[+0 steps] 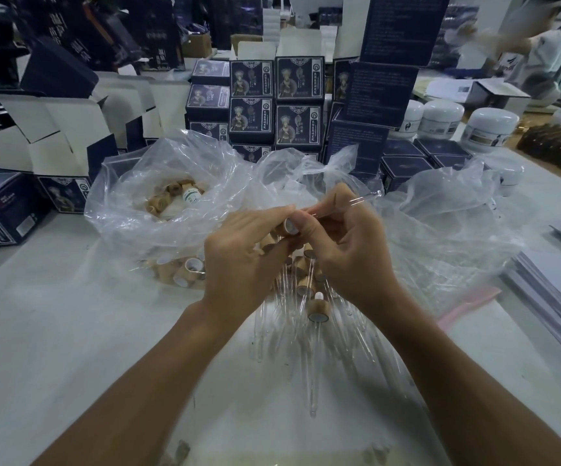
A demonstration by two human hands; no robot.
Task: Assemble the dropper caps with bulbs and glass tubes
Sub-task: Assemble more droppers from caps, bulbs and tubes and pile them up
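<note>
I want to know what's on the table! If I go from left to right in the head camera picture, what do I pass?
Dark blue box → plastic bag of wooden caps → left hand holding a cap → right hand holding a glass tube → stack of paper.

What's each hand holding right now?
Left hand: fingers pinching a wooden dropper cap.
Right hand: fingers pinching a glass tube at the cap.

Both forearms are bare to the frame's near edge, no sleeves showing. The left hand (238,260) and right hand (349,250) wear no gloves, rings or watch; fingernails short and unpainted.
</note>
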